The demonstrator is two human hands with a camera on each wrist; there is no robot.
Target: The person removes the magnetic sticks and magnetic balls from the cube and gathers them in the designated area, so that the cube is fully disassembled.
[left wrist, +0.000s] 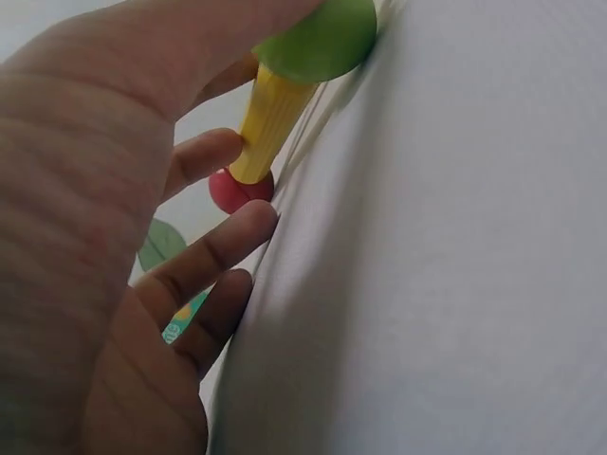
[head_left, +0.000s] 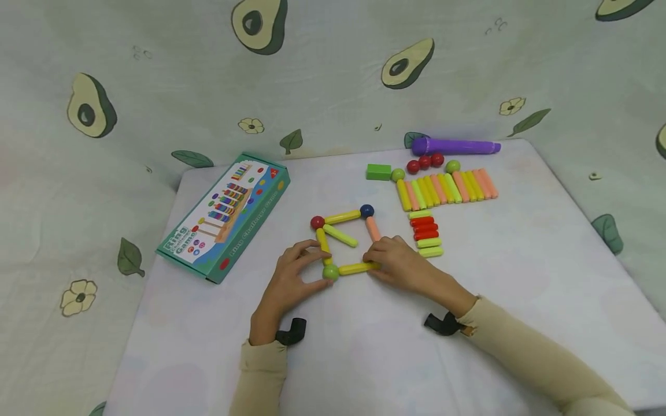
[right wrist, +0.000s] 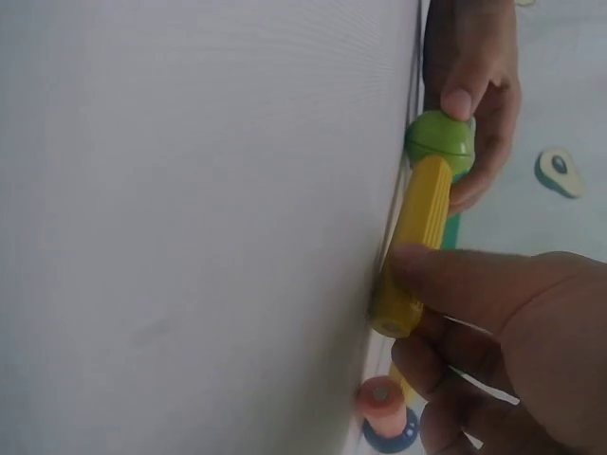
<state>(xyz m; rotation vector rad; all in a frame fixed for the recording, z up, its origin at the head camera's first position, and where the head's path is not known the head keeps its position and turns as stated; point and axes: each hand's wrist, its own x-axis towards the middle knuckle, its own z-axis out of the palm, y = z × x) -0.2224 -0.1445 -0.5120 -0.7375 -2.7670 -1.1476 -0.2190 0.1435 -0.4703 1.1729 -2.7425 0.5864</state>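
On the white table a four-sided frame of sticks and balls lies between the hands. My left hand (head_left: 293, 277) pinches the green ball (head_left: 330, 272) at its near left corner, thumb on the ball and a finger along the left yellow stick (head_left: 324, 245). With thumb and fingers, my right hand (head_left: 400, 263) grips the free end of the near yellow stick (right wrist: 424, 213), whose other end meets the green ball. A red ball (head_left: 317, 222), far yellow stick (head_left: 342, 217), blue ball (head_left: 366, 211) and orange stick (head_left: 373, 229) form the remaining sides. Inside lies a lime stick (head_left: 340, 236).
Behind the right hand lie a row of coloured sticks (head_left: 447, 189), a column of red and lime sticks (head_left: 426, 234), several loose balls (head_left: 425, 162), a green block (head_left: 378, 172) and a purple microphone-shaped thing (head_left: 458, 147). A game box (head_left: 224, 216) lies at the left.
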